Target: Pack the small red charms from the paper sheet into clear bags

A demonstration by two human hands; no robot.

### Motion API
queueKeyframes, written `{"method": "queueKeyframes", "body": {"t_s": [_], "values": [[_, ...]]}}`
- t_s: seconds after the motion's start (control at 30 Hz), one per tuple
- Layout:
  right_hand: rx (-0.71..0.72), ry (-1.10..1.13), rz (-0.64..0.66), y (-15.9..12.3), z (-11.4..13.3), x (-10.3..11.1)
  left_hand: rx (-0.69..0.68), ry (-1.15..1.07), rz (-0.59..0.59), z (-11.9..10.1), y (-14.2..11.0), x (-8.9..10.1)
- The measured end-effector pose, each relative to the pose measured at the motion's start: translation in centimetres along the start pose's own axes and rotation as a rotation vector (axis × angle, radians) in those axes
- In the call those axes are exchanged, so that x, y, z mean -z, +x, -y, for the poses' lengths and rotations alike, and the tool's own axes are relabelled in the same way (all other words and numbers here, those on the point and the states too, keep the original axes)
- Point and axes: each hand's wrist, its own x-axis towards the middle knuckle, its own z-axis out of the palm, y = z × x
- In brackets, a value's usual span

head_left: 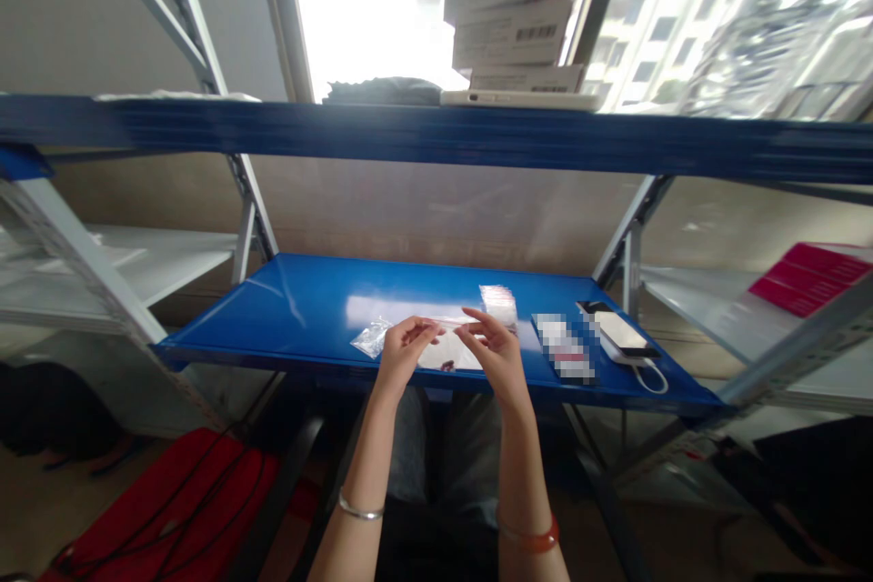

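Note:
A clear plastic zip bag (446,348) with a reddish line along its top hangs between my two hands, over the front of the blue table. Low in the bag a small dark item (448,366) shows; its kind is too small to tell. My left hand (407,347) pinches the bag's upper left corner between thumb and fingers. At the upper right corner, the thumb and a fingertip of my right hand (496,347) grip the edge, with the index finger raised. Crumpled clear plastic (372,338) lies beside my left hand. Behind my right hand sits a stack of clear bags (500,302).
On the blue table (314,291), a blurred-out packet (563,347) and a phone (619,333) with a white cable (655,377) lie to the right. A blue shelf beam (382,129) crosses above, bearing stacked white boxes (511,32). Metal posts (82,245) flank the table.

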Motion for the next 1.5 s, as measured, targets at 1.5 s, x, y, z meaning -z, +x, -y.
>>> {"method": "queueKeyframes", "body": {"t_s": [1.5], "values": [[-0.046, 0.134, 0.201, -0.49, 0.58, -0.76, -0.033, 0.044, 0.125, 0.51, -0.3, -0.17]]}}
